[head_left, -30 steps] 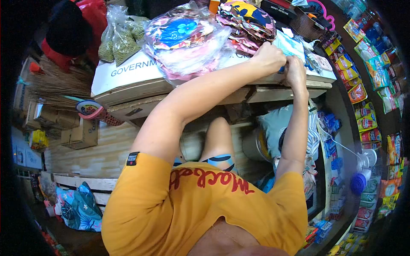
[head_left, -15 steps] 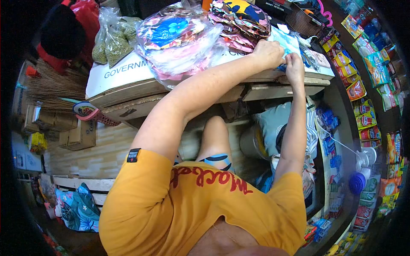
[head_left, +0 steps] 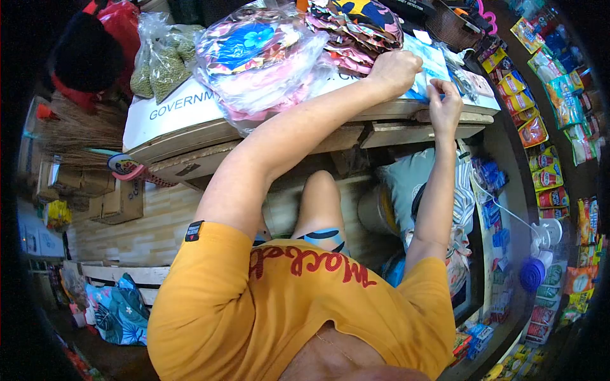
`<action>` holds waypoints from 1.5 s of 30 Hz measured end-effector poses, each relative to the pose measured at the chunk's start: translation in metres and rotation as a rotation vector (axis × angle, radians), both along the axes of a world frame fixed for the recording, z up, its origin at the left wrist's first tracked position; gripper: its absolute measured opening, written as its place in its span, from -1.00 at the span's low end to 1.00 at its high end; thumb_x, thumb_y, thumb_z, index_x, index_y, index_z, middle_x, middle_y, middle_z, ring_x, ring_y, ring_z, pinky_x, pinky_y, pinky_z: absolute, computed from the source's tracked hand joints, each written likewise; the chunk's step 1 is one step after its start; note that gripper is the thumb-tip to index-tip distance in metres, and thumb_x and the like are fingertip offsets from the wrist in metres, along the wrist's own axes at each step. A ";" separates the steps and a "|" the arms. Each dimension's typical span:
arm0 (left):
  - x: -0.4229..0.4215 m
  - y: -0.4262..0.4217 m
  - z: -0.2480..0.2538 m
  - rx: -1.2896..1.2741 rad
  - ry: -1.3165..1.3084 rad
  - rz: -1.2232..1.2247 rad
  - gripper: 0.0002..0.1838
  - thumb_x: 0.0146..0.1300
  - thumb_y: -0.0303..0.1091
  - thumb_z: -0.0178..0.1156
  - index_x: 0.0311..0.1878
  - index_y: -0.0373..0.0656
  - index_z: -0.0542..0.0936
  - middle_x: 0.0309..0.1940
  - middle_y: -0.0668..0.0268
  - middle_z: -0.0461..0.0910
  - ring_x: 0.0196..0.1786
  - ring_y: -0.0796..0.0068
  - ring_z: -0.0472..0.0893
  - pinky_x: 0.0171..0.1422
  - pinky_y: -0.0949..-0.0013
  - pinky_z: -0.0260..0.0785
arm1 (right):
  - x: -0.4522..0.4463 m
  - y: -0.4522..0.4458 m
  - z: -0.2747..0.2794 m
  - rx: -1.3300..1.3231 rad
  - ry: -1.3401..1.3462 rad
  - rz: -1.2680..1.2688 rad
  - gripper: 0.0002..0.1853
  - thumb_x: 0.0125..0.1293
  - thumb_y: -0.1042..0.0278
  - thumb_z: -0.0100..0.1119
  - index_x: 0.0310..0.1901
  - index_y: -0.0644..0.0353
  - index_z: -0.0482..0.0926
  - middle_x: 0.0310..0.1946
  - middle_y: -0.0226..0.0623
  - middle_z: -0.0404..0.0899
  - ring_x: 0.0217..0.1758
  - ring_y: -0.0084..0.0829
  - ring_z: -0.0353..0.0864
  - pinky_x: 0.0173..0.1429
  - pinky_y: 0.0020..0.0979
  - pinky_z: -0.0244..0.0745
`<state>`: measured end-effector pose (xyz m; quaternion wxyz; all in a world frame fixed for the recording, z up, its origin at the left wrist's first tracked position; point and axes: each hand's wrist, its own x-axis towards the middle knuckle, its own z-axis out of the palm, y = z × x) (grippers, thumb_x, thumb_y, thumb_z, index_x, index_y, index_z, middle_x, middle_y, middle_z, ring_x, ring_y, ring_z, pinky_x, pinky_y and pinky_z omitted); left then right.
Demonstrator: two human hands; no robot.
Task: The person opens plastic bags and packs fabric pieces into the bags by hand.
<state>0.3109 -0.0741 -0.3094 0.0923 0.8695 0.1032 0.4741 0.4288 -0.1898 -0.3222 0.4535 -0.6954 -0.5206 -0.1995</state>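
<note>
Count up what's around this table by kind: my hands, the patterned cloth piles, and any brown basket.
Hands: 2, left hand and right hand
Patterned cloth piles: 2, a plastic-wrapped pile and an unwrapped pile
Brown basket: 1
Total: 5
</note>
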 end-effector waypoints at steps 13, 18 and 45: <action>0.000 0.004 -0.003 0.064 0.040 0.022 -0.88 0.05 -0.33 0.16 -0.37 -0.15 0.56 -0.50 0.10 0.57 -0.36 0.09 0.61 -0.32 0.10 0.44 | -0.004 0.011 0.002 0.069 -0.033 0.011 -0.87 0.18 0.42 0.18 -0.33 0.32 0.56 -0.43 -0.21 0.56 -0.40 -0.46 0.50 -0.27 -0.46 0.38; -0.006 -0.003 0.002 0.188 -0.063 0.022 -0.82 -0.03 -0.45 0.17 -0.29 -0.15 0.54 -0.47 0.17 0.55 -0.25 0.15 0.56 -0.23 0.17 0.44 | -0.008 0.010 0.003 0.052 0.067 0.043 -0.89 0.18 0.43 0.16 -0.31 0.30 0.55 -0.44 -0.12 0.56 -0.39 -0.29 0.55 -0.27 -0.37 0.41; 0.004 0.012 0.011 -0.645 0.179 -0.390 -0.77 0.07 -0.28 0.28 -0.41 -0.29 0.64 -0.58 0.27 0.61 -0.53 0.58 0.57 -0.40 0.45 0.42 | -0.023 0.007 -0.022 0.233 0.598 0.244 -0.93 0.13 0.50 0.22 -0.36 0.31 0.59 -0.50 -0.47 0.54 -0.43 -0.70 0.39 -0.32 -0.64 0.31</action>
